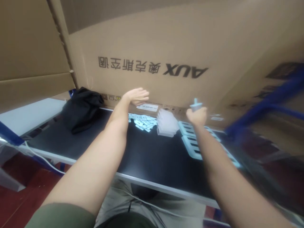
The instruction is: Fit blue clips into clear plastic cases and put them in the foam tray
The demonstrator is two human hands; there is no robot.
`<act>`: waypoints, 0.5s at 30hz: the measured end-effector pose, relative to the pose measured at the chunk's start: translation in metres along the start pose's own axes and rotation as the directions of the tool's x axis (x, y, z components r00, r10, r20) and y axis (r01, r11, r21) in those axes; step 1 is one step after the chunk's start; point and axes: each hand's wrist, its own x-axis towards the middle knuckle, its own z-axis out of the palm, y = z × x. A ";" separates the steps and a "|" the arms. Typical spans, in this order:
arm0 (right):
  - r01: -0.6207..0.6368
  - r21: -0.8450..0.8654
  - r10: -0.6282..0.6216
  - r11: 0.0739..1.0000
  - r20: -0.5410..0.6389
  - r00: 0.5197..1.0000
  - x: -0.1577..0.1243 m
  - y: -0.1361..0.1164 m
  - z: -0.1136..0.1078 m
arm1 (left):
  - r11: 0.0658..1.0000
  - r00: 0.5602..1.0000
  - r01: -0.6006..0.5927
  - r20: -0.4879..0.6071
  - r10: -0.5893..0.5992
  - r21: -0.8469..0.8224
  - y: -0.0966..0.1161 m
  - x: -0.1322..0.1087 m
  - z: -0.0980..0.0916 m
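Observation:
My left hand (136,96) hovers above the far side of the black tabletop, its fingers stretched out and nothing visible in them. Below it lies a loose pile of small flat light-blue pieces (143,122). My right hand (197,116) is raised and closed around a light-blue plastic part (196,105); a narrow tip points up from its wider end, and the rest is hidden in my fist. Beneath my right forearm are light-blue slotted trays (191,147), partly covered by the arm. A stack of clear plastic pieces (167,123) stands between the pile and the trays.
Behind the black tabletop (152,155) rises a large cardboard box (142,41) with upside-down printing. A black cloth bundle (82,109) lies at the left. Blue metal frame bars (268,101) cross the right side. A white cable (44,160) hangs along the front edge.

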 end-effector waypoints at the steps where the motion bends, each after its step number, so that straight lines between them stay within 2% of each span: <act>1: 0.028 0.020 -0.028 0.999 -0.001 1.000 0.002 -0.008 -0.008 | 0.999 0.999 0.021 0.026 -0.021 0.025 0.001 0.006 0.000; 3: 0.129 0.011 -0.129 0.992 0.036 0.991 0.002 -0.030 -0.024 | 0.996 0.995 0.068 0.068 -0.072 0.057 0.006 0.015 0.001; 5: 0.287 -0.080 -0.278 0.955 0.104 0.955 -0.004 -0.057 -0.038 | 0.992 0.990 0.098 0.095 -0.105 0.080 0.011 0.021 0.002; 8: 0.567 -0.233 -0.524 0.790 0.223 0.822 -0.016 -0.095 -0.049 | 0.984 0.983 0.107 0.131 -0.126 0.143 0.017 0.018 0.007; 11: 0.700 -0.328 -0.619 0.634 0.327 0.714 -0.024 -0.119 -0.051 | 0.975 0.971 0.132 0.173 -0.163 0.176 0.015 0.005 0.014; 15: 0.776 -0.368 -0.680 0.512 0.378 0.628 -0.026 -0.125 -0.049 | 0.964 0.954 0.230 0.165 -0.250 0.131 0.004 -0.021 0.025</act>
